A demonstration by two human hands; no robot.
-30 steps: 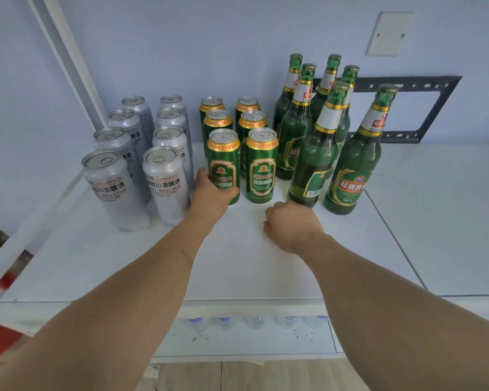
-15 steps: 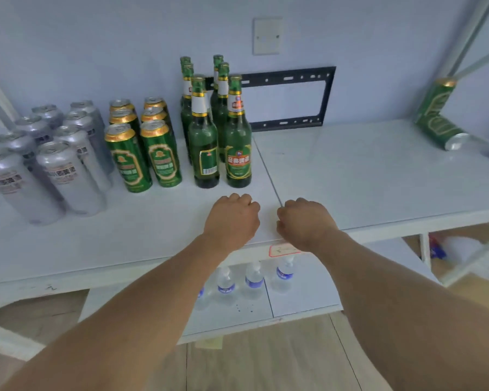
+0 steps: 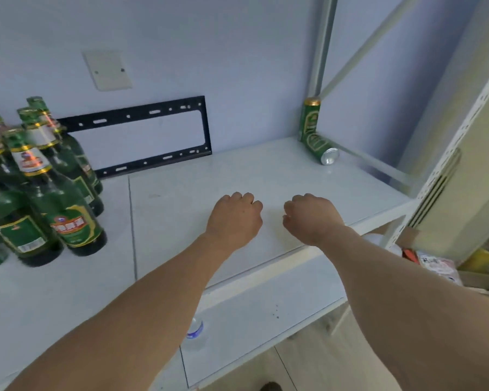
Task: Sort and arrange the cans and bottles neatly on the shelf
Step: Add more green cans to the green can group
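Note:
Several green beer bottles [image 3: 68, 221] with gold-banded labels stand grouped at the left edge of the white shelf [image 3: 181, 176]. In the far right corner one green can [image 3: 309, 117] stands upright against the wall, and a second green can [image 3: 321, 146] lies on its side at its foot, silver end toward me. My left hand [image 3: 235, 218] and my right hand [image 3: 312, 218] hover side by side over the shelf's front middle, fingers curled under, holding nothing. Both are far from the two cans.
A black metal bracket [image 3: 141, 114] and a white wall plate [image 3: 108, 70] sit on the back wall. White shelf posts [image 3: 322, 43] rise at the right. A lower shelf [image 3: 266, 314] holds a water bottle [image 3: 195, 330]. Boxes and clutter [image 3: 435, 263] lie lower right.
My view has swung right: the silver and green can rows have left the frame, and the corner cans are now in view. Both hands moved right along the shelf, still curled and empty.

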